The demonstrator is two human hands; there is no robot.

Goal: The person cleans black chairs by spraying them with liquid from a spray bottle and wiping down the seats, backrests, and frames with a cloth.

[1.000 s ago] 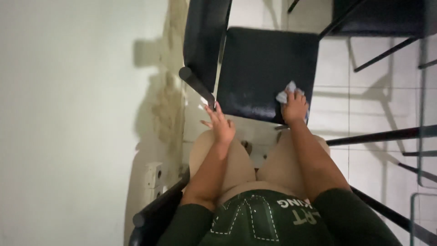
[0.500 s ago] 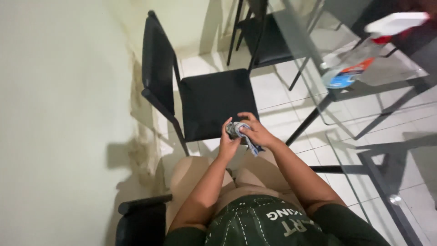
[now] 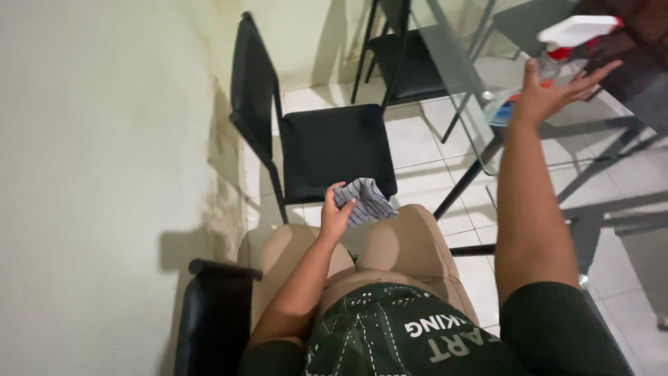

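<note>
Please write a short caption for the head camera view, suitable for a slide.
Seated person's left hand holds a striped cloth above a black chair; right hand reaches toward a spray bottle on the glass table.

A spray bottle [image 3: 567, 43] stands on the glass table [image 3: 459, 56], at its far right: white trigger head, red collar, clear body. Its label [image 3: 502, 111], seen through the glass, is blue with orange.
</note>
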